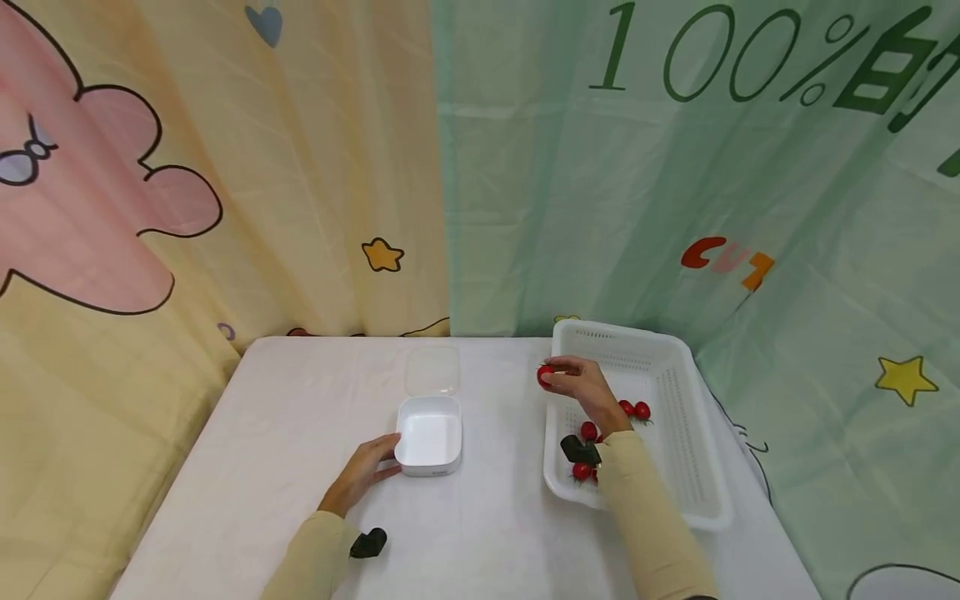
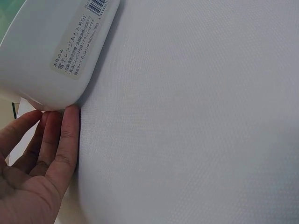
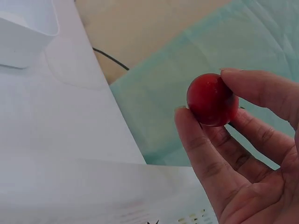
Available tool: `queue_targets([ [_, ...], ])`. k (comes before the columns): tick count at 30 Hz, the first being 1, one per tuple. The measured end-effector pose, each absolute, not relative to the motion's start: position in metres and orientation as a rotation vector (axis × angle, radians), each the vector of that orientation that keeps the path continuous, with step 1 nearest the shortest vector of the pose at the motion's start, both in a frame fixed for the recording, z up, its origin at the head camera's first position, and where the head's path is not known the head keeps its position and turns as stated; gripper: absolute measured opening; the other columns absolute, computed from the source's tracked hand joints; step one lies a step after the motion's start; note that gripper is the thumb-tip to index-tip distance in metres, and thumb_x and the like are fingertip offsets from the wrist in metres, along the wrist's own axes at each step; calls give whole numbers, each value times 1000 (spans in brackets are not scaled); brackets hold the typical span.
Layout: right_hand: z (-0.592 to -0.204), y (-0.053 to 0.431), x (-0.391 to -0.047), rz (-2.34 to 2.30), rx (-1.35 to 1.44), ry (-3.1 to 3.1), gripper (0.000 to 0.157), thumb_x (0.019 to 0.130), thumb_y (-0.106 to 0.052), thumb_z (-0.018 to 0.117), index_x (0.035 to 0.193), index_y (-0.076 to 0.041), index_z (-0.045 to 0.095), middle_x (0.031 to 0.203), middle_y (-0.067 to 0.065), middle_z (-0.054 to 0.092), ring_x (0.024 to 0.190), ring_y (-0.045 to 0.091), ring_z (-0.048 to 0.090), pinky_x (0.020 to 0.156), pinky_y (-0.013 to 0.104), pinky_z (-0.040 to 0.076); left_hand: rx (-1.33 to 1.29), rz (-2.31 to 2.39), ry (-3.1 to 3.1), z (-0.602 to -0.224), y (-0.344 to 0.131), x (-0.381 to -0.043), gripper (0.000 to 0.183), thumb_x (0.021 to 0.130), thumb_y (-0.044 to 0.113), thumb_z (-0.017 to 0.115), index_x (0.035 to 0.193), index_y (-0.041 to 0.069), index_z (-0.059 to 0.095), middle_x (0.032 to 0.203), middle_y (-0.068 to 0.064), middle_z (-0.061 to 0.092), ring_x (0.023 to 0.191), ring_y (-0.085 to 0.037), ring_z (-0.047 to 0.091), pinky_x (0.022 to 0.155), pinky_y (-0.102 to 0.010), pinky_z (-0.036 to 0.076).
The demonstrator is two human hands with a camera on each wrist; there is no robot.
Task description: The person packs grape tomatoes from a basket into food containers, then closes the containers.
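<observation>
My right hand (image 1: pixel 587 390) pinches a red cherry tomato (image 3: pixel 211 100) between thumb and fingertips, held up above the left rim of a white perforated basket (image 1: pixel 693 467). Inside that basket lie several more cherry tomatoes (image 1: pixel 588 431), partly hidden by the right wrist. A square white container (image 1: pixel 427 462) stands on the table with nothing inside it. On its left side the fingertips of my left hand (image 1: pixel 363 473) touch the wall, the fingers nearly straight. The left wrist view shows a printed label (image 2: pixel 77 44) on the container's wall.
A translucent lid (image 1: pixel 432 371) lies flat just behind the container. White cloth covers the table (image 1: pixel 495 533). Printed curtains (image 1: pixel 525 208) hang along the far edge and both sides. The basket takes up the table's right part.
</observation>
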State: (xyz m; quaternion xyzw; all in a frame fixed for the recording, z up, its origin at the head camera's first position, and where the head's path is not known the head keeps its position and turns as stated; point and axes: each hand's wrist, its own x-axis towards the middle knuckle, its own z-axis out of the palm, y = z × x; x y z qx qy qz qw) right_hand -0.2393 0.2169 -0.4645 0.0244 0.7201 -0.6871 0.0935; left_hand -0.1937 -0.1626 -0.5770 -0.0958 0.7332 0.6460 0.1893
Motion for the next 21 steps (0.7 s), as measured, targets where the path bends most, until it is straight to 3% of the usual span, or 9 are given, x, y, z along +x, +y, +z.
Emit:
queue_targets([
  [6,-467,199,-242,-2063,18,2073,46,89,-6,68,128,12,52,104,9,65,88,15,68,89,33,55,-269,1815,2060,-579,-161,-194,59,99,38,51,138,-6,45,128,-20,55,108,-27,56,93,-41,53],
  [17,-471,166,-247,-1974,7,2084,37,88,-13,70,122,1,61,112,14,66,99,28,67,98,41,50,-283,1821,2069,-578,-161,-195,59,99,37,51,139,-6,45,128,-20,54,108,-27,56,93,-41,53],
  [21,-476,157,-248,-1951,7,2089,35,88,-14,71,120,-2,63,111,11,66,98,25,68,99,42,49,-293,1835,2061,-578,-162,-195,59,99,37,52,138,-6,46,128,-20,54,107,-27,56,92,-40,54],
])
